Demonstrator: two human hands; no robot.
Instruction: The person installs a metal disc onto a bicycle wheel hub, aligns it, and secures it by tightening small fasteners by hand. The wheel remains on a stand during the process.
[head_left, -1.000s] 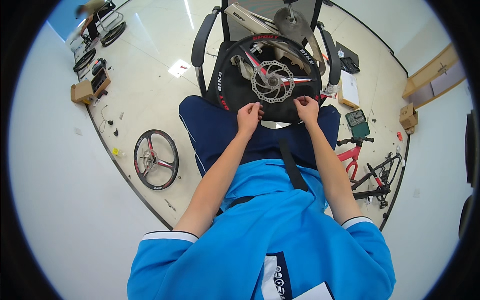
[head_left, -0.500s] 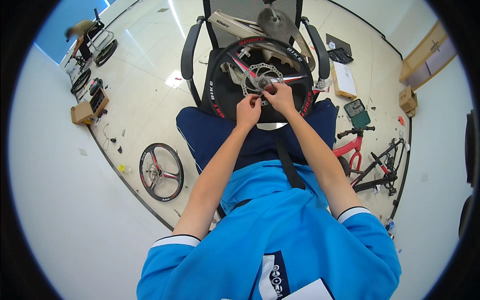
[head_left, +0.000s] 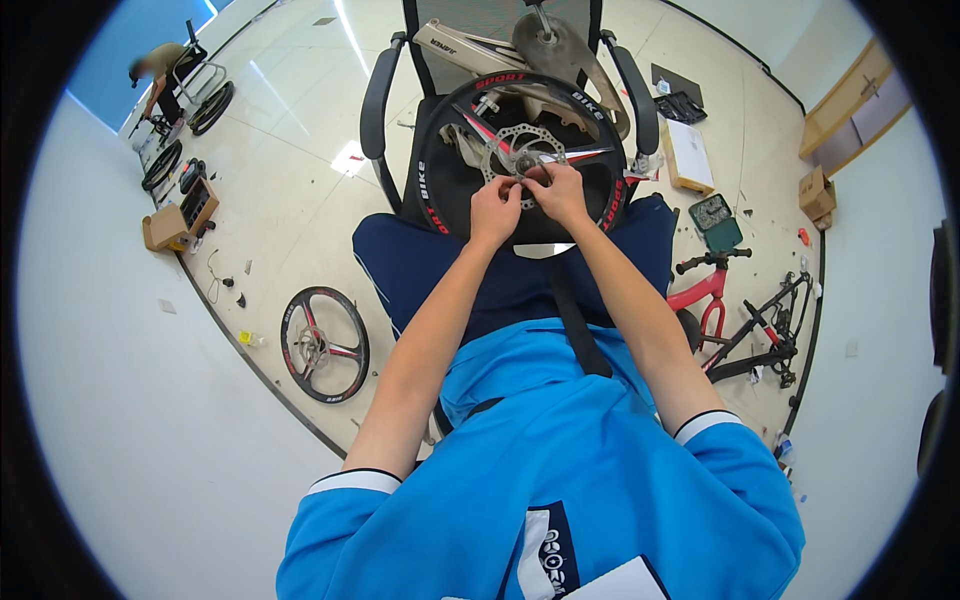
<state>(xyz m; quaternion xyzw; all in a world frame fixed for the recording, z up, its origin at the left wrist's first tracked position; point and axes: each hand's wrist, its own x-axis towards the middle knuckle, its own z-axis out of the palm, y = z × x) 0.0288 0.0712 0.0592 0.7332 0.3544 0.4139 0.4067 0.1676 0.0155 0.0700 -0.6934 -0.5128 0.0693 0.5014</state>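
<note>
A small bicycle wheel (head_left: pixel 434 137) with a black tyre and red, white and black spokes lies flat at my knees, on the black office chair in front of me. The slotted metal brake disc (head_left: pixel 492 158) faces up around its hub. My left hand (head_left: pixel 496 207) is pinched at the disc's near edge, thumb and fingers together. Right beside it, my right hand (head_left: pixel 558 193) has its fingers closed just below the hub. The fingertips of both hands nearly meet. Whatever small thing they hold is hidden by the fingers.
A pale bicycle frame (head_left: pixel 455 48) rests on the chair behind the wheel, between the armrests (head_left: pixel 381 105). Another wheel (head_left: pixel 325 345) lies on the floor at left. A red balance bike (head_left: pixel 708 290), black frame (head_left: pixel 755 340) and green tool case (head_left: pixel 722 236) are at right. Another person (head_left: pixel 168 75) sits far left.
My left hand has shifted slightly up toward the right hand, and the fingertips have drawn closer together. The wheel has hardly moved.
</note>
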